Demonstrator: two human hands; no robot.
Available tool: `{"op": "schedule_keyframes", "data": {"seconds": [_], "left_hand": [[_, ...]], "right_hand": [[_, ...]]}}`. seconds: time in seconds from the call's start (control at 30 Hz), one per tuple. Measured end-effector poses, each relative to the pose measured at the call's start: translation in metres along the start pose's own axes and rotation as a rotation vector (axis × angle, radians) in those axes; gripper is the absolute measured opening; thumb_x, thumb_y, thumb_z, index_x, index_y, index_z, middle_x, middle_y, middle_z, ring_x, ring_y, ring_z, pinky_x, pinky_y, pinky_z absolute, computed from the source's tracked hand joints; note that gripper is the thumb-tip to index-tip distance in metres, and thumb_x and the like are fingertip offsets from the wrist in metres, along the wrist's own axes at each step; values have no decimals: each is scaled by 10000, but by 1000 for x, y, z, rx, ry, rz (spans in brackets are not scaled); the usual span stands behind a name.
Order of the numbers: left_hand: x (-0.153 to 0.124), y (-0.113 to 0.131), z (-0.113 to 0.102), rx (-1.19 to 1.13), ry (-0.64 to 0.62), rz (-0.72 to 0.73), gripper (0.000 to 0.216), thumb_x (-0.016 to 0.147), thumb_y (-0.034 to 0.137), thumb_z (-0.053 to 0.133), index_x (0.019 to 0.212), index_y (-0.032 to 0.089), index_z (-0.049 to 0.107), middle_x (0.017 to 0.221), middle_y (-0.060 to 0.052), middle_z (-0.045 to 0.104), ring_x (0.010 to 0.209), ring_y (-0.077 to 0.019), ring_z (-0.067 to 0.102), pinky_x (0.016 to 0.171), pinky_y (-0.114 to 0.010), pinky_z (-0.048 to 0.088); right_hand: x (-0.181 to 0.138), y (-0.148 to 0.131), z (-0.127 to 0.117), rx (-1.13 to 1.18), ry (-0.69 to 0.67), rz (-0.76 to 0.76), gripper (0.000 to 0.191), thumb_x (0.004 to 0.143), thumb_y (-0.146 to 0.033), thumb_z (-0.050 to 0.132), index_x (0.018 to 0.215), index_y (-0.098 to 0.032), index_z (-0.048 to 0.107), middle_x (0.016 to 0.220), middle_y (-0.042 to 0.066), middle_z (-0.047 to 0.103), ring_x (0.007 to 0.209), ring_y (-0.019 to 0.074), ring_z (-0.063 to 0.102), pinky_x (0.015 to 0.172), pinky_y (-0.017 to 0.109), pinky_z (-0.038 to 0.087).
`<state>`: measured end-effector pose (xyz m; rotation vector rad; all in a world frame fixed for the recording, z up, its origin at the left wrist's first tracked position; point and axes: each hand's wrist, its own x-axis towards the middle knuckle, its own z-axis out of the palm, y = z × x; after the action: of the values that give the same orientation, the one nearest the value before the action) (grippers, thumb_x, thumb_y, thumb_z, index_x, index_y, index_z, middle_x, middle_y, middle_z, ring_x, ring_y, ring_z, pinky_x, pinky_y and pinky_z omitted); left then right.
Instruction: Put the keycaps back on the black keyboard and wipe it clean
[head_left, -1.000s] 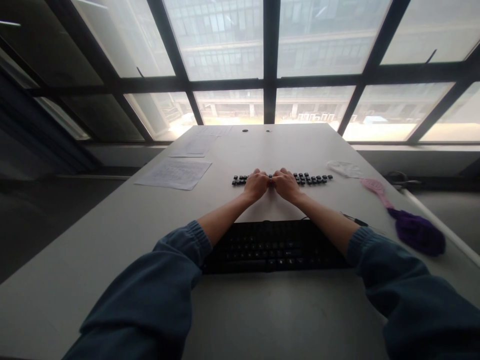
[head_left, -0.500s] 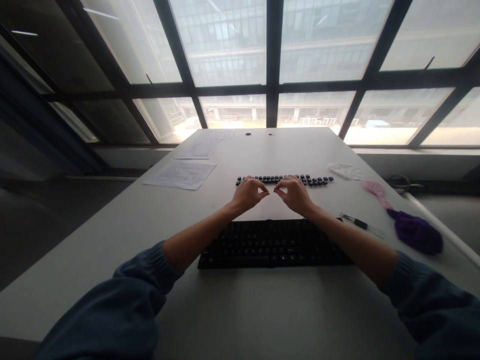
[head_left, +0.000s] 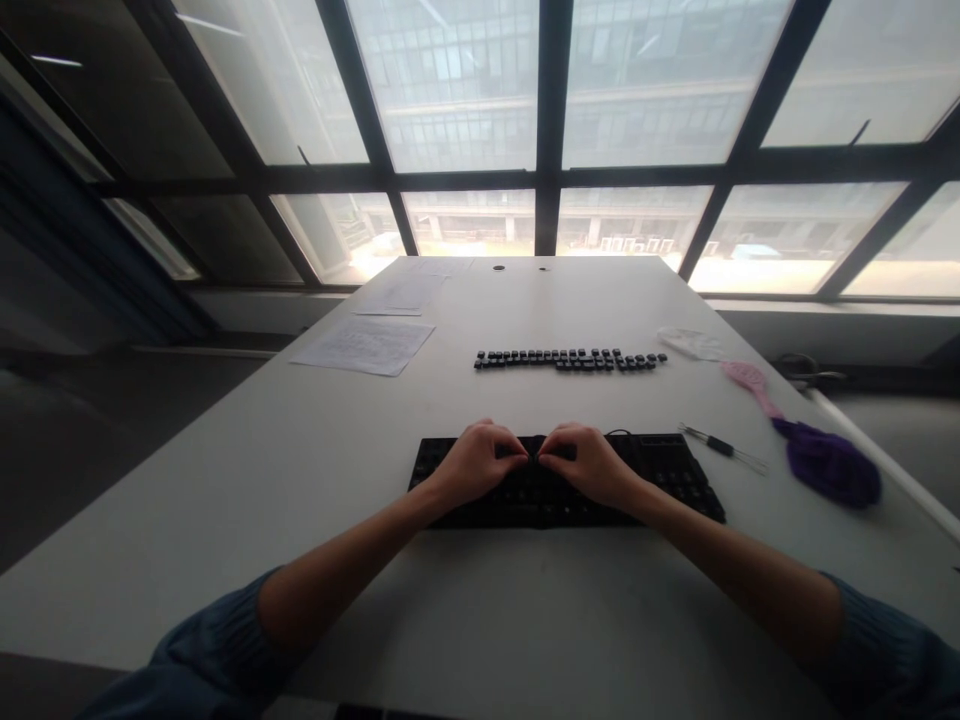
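Note:
Both hands are over the black keyboard [head_left: 679,480], which lies flat on the table near me. My left hand [head_left: 480,462] is closed in a pinch, thumb against fingers, above the keyboard's middle. Facing it, my right hand [head_left: 585,462] is pinched in the same way, its fingertips a small gap from the left ones. Anything between the fingertips is too small and dark to make out. Beyond the keyboard, loose black keycaps [head_left: 562,358] stand in uneven rows. My hands and forearms hide part of the keys.
Right of the keyboard lies a wire keycap puller with a black handle [head_left: 720,446]. Past it are a pink brush [head_left: 750,382], a purple cloth [head_left: 831,465] and a clear plastic bag [head_left: 691,343]. Paper sheets [head_left: 364,345] lie at the left. Windows stand behind the table.
Both hands have come back toward me, from just before the keycap rows to the keyboard's middle. Their pinched fingertips are now closer together. The keycap rows are now fully in sight.

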<state>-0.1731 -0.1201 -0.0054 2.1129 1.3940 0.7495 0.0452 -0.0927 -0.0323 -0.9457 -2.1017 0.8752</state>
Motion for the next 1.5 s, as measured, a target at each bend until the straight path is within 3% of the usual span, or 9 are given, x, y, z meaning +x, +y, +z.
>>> {"op": "schedule_keyframes", "data": {"seconds": [0.3, 0.67, 1.03, 1.2, 1.5], "left_hand": [[-3, -4, 3, 2, -8, 4, 76, 816, 190, 739, 811, 231, 804, 830, -13, 773, 883, -212, 631, 883, -340, 483], [-12, -9, 11, 111, 46, 198, 75, 866, 202, 719, 858, 238, 785, 935, -14, 763, 894, -195, 602, 860, -342, 489], [-18, -10, 12, 185, 39, 269, 100, 927, 240, 676, 875, 225, 760, 978, -20, 745, 916, -204, 572, 856, -350, 502], [-20, -5, 10, 259, 46, 319, 228, 972, 264, 599, 800, 208, 739, 972, -30, 733, 916, -206, 556, 879, -372, 498], [-19, -1, 13, 268, 57, 352, 262, 964, 213, 580, 745, 198, 722, 959, -37, 732, 898, -199, 562, 874, -367, 511]], "right_hand": [[-2, 3, 4, -58, -14, -28, 93, 825, -125, 751, 802, -214, 754, 782, 11, 701, 805, 187, 630, 782, 319, 466], [-6, 4, 9, -152, -5, -189, 112, 849, -101, 739, 836, -213, 735, 876, 40, 713, 897, 209, 612, 838, 343, 491], [-8, 1, 7, -181, -22, -199, 105, 847, -122, 730, 803, -211, 698, 902, 41, 684, 922, 207, 602, 853, 342, 496], [-9, -3, 4, -235, -36, -209, 86, 859, -156, 710, 798, -213, 690, 926, 45, 667, 941, 209, 591, 854, 345, 494], [-10, -5, 5, -299, -49, -245, 169, 893, -167, 660, 731, -209, 636, 898, 49, 654, 910, 203, 569, 820, 340, 494]]}}
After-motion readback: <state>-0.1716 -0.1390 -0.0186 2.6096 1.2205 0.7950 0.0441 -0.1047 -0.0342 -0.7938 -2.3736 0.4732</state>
